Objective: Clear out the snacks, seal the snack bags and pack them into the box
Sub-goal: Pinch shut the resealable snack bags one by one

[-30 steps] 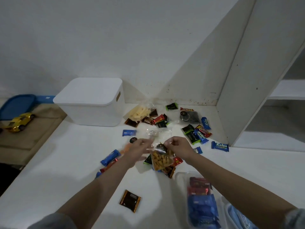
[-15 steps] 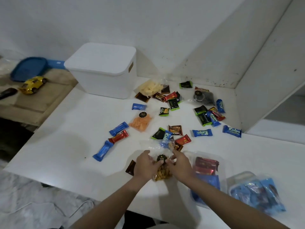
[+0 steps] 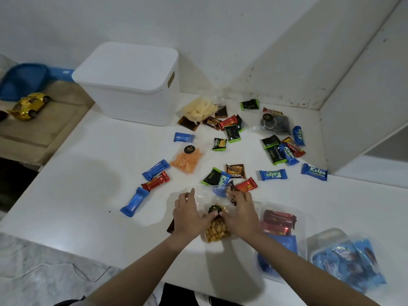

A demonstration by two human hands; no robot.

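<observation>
A clear bag of golden-brown snacks with a black round label lies on the white table near its front edge. My left hand presses on the bag's left side and my right hand on its right side, thumbs meeting near the label. The bag's clear top part sticks out beyond my fingers. The white lidded box stands shut at the back left. An orange snack bag lies mid-table, a pale chip bag beside the box, and a dark snack bag at the back right.
Several small wrapped bars in blue, red, green and brown lie scattered over the table. A clear tray with red and blue bars and a clear bag of blue packets sit at the front right. A yellow toy car rests on a wooden surface at left.
The bag came down from being held up in both hands to lying on the table near the front edge. The view pulled back and tilted down; both hands now press on the bag.
</observation>
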